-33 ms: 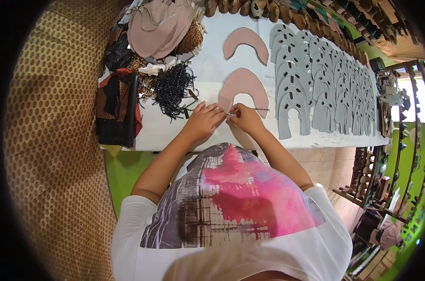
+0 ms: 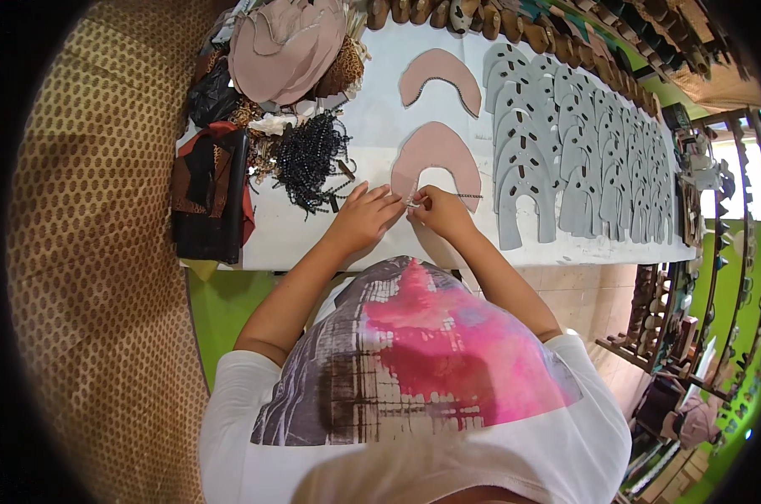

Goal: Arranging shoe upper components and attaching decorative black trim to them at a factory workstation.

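Observation:
A pink horseshoe-shaped leather piece (image 2: 435,147) lies on the white table in front of me. My left hand (image 2: 366,217) rests at its left end, fingers stretched out and slightly apart. Close beside it, my right hand (image 2: 441,214) is closed in a pinch at a thin beaded trim (image 2: 411,203). A dark length of trim shows past the right hand, across the piece's right end; whether it is the same strip is hidden. Farther back lies a second pink piece (image 2: 437,65), its inner edge lined with dark beading.
To the left are a heap of black beaded strands (image 2: 311,160), a stack of pink leather pieces (image 2: 286,50) and a black box-like object (image 2: 208,197). Overlapping rows of grey cut pieces (image 2: 523,189) cover the right. Brown shoe lasts (image 2: 515,27) line the far edge.

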`<state>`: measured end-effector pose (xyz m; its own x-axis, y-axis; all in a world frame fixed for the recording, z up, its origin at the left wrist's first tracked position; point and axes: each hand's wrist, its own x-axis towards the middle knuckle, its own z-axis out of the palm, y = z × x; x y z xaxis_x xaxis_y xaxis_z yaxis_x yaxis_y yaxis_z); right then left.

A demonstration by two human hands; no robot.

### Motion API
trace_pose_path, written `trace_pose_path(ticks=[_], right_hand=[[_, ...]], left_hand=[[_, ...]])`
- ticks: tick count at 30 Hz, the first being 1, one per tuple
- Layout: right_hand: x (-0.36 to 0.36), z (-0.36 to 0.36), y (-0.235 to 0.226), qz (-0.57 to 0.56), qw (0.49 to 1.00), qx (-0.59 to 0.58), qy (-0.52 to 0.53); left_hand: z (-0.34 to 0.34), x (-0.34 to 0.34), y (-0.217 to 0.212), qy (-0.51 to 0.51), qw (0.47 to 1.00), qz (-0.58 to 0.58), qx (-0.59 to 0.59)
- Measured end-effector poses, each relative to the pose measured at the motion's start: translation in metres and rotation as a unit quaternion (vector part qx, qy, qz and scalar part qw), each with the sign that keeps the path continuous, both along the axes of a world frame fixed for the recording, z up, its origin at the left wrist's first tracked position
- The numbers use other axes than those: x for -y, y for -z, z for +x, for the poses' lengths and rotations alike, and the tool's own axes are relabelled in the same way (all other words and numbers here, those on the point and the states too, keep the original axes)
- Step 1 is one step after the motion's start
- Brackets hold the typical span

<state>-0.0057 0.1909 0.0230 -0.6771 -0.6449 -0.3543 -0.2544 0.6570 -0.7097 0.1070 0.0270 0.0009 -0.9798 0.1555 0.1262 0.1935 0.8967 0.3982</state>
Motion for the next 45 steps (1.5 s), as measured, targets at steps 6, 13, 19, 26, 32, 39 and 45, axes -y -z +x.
trace_pose_path(ticks=[6, 13, 19, 26, 32, 39, 45], right_hand=[[0.003, -0.009, 0.002, 0.047, 0.996, -0.064, -0.031], [0.014, -0.014, 0.006, 0.034, 0.979, -0.177, -0.099], [0.020, -0.019, 0.002, 0.050, 0.954, -0.253, -0.153], [0.020, -0.021, 0.006, 0.058, 0.964, -0.221, -0.133], [0.020, -0.027, 0.002, 0.075, 0.955, -0.263, -0.110], [0.016, -0.048, -0.002, 0.146, 0.960, -0.213, -0.110], [0.026, -0.050, -0.005, 0.109, 0.956, -0.239, -0.130]], left_hand=[[0.001, -0.002, 0.000, 0.009, 1.000, -0.013, -0.019], [0.001, 0.000, 0.004, 0.023, 0.999, -0.041, -0.006], [0.004, 0.000, 0.000, 0.024, 0.998, -0.051, -0.017], [0.008, -0.016, 0.001, -0.018, 0.996, -0.067, -0.046], [0.011, -0.028, 0.005, -0.074, 0.994, -0.050, -0.056], [0.005, -0.028, 0.000, -0.067, 0.996, -0.041, -0.047], [-0.007, -0.025, 0.008, -0.016, 0.995, -0.053, -0.084]])
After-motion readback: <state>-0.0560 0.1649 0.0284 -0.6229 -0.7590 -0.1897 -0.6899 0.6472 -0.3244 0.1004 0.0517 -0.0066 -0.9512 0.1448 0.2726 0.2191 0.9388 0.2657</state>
